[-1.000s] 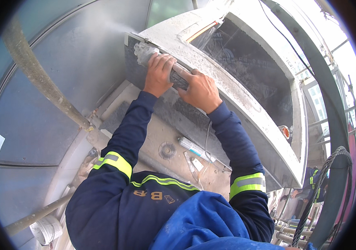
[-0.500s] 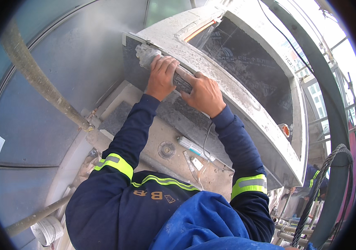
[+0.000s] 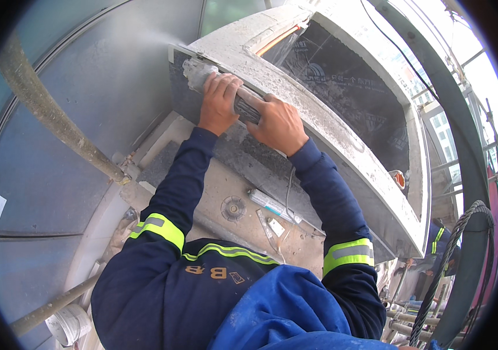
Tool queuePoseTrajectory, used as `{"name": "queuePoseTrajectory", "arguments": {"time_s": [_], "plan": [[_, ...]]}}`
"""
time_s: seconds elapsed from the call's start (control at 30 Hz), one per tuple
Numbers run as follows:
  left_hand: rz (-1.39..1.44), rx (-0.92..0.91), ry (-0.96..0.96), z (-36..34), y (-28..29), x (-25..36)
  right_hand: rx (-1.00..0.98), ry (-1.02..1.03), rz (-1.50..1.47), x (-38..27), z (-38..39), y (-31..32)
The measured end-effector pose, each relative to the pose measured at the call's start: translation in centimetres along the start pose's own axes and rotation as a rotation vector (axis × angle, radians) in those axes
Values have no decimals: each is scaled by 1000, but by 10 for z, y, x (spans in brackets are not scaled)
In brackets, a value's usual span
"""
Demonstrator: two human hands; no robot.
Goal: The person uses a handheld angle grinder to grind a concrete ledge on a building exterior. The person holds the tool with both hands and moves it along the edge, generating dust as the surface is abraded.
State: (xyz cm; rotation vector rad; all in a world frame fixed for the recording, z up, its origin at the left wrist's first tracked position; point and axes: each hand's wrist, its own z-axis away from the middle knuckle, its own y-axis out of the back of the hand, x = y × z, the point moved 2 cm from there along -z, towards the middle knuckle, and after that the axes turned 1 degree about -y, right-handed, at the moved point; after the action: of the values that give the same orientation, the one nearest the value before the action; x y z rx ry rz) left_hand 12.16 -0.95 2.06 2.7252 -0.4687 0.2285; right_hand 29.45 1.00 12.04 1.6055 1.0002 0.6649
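Fingers curled tight, a worker's left hand [image 3: 220, 104] grips a dusty tool [image 3: 247, 109] near its pale, clouded head, while the right hand [image 3: 278, 123] closes round the body behind it, thumb underneath; the left thumb is hidden. The tool lies along the near edge of a pale frame [image 3: 324, 111], close to the frame's left corner. In the last half second, tool and hands have slipped slightly nearer that corner, grip unchanged, a small shift that suggests the work is keeping to one short stretch of edge. Dust [image 3: 144, 38] drifts leftward beyond the corner, a sign the tool is probably running. Dark sheeting [image 3: 359, 87] fills the frame's opening. On the frame's near side lie a cord [image 3: 289, 189], a white tube [image 3: 272, 204] and a round disc [image 3: 233, 209]. Well left of the frame, a mottled pole [image 3: 56, 105] slants before blue-grey panels [image 3: 33, 181], with a white bucket [image 3: 68, 324] lower down. Right of the frame hangs a wire rope [image 3: 453, 245], a co-worker [image 3: 440, 239] partly visible behind.
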Motion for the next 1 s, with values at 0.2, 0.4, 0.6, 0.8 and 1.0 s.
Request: {"name": "queuePoseTrajectory", "arguments": {"time_s": [0.2, 0.4, 0.6, 0.8, 1.0], "plan": [[-4, -15, 0, 0, 0, -7, -7, -8, -13, 0, -6, -4], [-15, -14, -3, 0, -1, -15, -2, 2, -14, -1, -14, -7], [-16, -24, 1, 0, 0, -24, 14, 12, -24, 0, -21, -13], [-14, -16, 2, -2, 3, -34, 47, 15, -30, -8, -30, -14], [-27, -34, 19, -3, 5, -46, 20, 36, -20, -9, -46, -22]]}}
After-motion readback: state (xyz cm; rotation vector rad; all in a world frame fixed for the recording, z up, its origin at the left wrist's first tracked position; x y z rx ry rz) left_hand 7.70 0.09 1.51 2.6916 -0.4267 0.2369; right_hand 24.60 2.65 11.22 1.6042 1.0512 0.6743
